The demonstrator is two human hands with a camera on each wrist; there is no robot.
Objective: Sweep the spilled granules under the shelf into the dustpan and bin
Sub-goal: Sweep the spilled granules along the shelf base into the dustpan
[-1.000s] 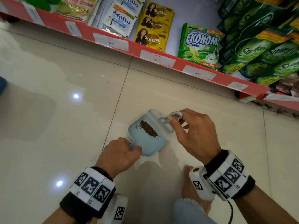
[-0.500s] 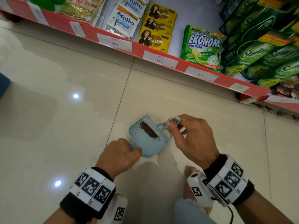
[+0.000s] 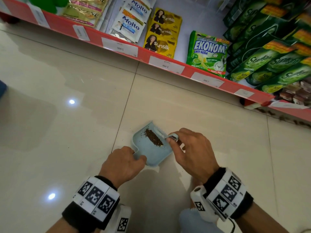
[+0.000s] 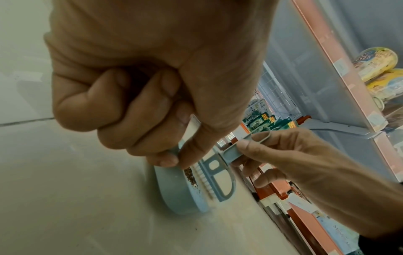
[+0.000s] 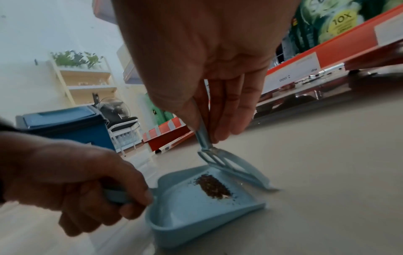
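A small light-blue dustpan (image 3: 152, 153) lies on the tiled floor with a line of brown granules (image 3: 154, 137) inside it. My left hand (image 3: 123, 163) grips its short handle at the near left corner. My right hand (image 3: 175, 140) pinches the thin handle of a matching light-blue brush (image 3: 161, 132). The brush's white bristles stand at the pan's far lip, just beyond the granules. In the right wrist view the brush (image 5: 231, 170) leans over the open mouth of the dustpan (image 5: 196, 212), behind the granules (image 5: 212, 187). The left wrist view shows the left hand (image 4: 165, 155) on the dustpan (image 4: 174, 189).
A red-edged bottom shelf (image 3: 168, 64) of sachets and green pouches runs across the back. More dark granules (image 3: 286, 119) lie on the floor under its right end. A blue lidded bin (image 5: 65, 124) stands to the left. My bare foot (image 3: 195, 184) is under my right wrist.
The right hand has drawn the brush in over the pan's lip and tipped it more upright. The granules stay in a line inside the pan, and the left hand keeps hold of the handle.
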